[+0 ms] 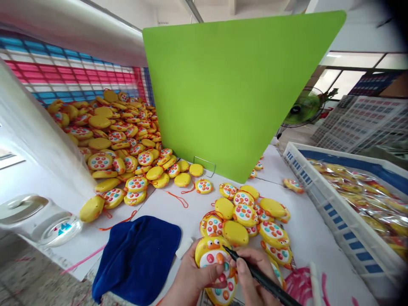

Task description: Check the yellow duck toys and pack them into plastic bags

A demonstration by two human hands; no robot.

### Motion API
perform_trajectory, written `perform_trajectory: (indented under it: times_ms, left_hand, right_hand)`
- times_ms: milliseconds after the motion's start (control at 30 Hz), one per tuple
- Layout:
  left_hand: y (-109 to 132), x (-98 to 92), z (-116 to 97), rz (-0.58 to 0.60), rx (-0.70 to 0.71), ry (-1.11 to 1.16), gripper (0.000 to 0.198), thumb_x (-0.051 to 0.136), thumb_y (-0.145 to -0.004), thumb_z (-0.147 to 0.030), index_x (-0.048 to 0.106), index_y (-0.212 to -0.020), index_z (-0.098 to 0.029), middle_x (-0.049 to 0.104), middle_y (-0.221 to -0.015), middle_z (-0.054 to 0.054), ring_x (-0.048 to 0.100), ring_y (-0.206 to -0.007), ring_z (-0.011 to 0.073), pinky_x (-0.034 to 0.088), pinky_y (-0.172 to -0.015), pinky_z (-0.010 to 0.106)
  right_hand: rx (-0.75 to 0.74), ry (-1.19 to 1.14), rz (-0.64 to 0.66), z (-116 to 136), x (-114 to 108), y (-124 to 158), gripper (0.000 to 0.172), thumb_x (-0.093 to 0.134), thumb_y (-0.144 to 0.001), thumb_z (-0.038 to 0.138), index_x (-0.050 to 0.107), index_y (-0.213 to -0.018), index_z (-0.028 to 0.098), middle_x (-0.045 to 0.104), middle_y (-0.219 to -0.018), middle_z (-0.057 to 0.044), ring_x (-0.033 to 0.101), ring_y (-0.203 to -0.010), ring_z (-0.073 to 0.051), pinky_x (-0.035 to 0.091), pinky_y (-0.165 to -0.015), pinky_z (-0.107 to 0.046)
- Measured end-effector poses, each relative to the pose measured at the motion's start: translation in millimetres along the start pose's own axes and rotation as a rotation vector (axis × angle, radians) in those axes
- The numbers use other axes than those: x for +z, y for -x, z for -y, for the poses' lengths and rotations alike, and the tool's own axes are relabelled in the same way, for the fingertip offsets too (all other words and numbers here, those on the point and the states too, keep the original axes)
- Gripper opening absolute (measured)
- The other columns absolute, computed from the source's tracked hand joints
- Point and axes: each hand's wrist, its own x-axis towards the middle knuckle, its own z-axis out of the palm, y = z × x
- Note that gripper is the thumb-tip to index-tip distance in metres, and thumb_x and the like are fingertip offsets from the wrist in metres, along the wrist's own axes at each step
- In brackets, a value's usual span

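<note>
My left hand [194, 276] is closed round a yellow duck-faced toy [208, 248] with coloured round buttons on a white panel, its face turned up. In my right hand [253, 272] is a black marker pen [264, 278], gripped like a pencil. The pen's dark tip is at the upper right edge of the toy's face; whether it touches cannot be made out. Another such toy [223, 295] lies under my hands. More yellow toys [244, 214] lie loosely piled just beyond, some face up and some face down.
A large heap of yellow toys [108, 127] fills the left back. A green board [229, 93] stands upright behind the table. A blue cloth [140, 259] lies left of my hands, near a clear plastic jar [41, 221]. On the right, a white crate [338, 225] holds bagged toys.
</note>
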Motion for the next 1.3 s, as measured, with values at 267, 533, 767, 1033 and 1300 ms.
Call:
perform_trajectory:
  times_ms: [267,533,767,1033,1300]
  left_hand:
    - [-0.2,-1.5,3.7,0.061,0.053,0.056,0.057,0.089,-0.056,-0.028,0.060,-0.103,-0.014,0.069,-0.082,0.006,0.061,-0.060,0.0131,0.053,-0.059,0.026]
    - [1.6,-2.8,1.3,0.094,0.054,0.062,0.053,0.089,-0.057,-0.026,0.061,-0.100,-0.015,0.069,-0.081,0.004,0.061,-0.063,0.0137,0.052,-0.062,0.027]
    - [3.5,-1.8,0.3,0.084,0.063,0.082,0.055,0.090,-0.055,-0.025,0.062,-0.101,-0.015,0.070,-0.087,0.006,0.064,-0.072,0.0171,0.052,-0.066,0.028]
    - [3.7,-2.2,1.4,0.087,0.062,0.066,0.054,0.090,-0.055,-0.025,0.062,-0.100,-0.015,0.070,-0.085,0.006,0.062,-0.068,0.0145,0.051,-0.064,0.026]
    - [3.5,-2.4,2.0,0.083,0.070,0.064,0.056,0.090,-0.055,-0.025,0.060,-0.101,-0.015,0.070,-0.082,0.005,0.062,-0.063,0.0136,0.051,-0.062,0.026]
  right_hand:
    - [-0.129,0.079,0.004,0.4,2.8,2.6,0.008,0.057,-0.086,0.033,0.059,-0.085,0.025,0.061,-0.073,0.000,0.061,-0.060,-0.016,0.051,-0.059,-0.027]
    - [-0.203,0.108,-0.001,3.7,4.4,2.2,0.005,0.059,-0.085,0.030,0.059,-0.085,0.025,0.063,-0.075,-0.001,0.060,-0.061,-0.015,0.050,-0.059,-0.026]
    - [-0.222,0.087,0.014,7.2,5.0,-0.4,0.004,0.058,-0.085,0.029,0.059,-0.085,0.025,0.062,-0.072,0.000,0.058,-0.056,-0.014,0.050,-0.055,-0.025]
    - [-0.229,0.104,0.005,8.7,5.0,0.7,0.004,0.058,-0.085,0.029,0.059,-0.085,0.025,0.062,-0.072,0.000,0.059,-0.057,-0.015,0.051,-0.056,-0.025]
    - [-0.234,0.116,0.013,8.7,4.0,0.6,0.005,0.057,-0.086,0.029,0.059,-0.084,0.024,0.061,-0.071,0.000,0.057,-0.055,-0.013,0.049,-0.054,-0.024]
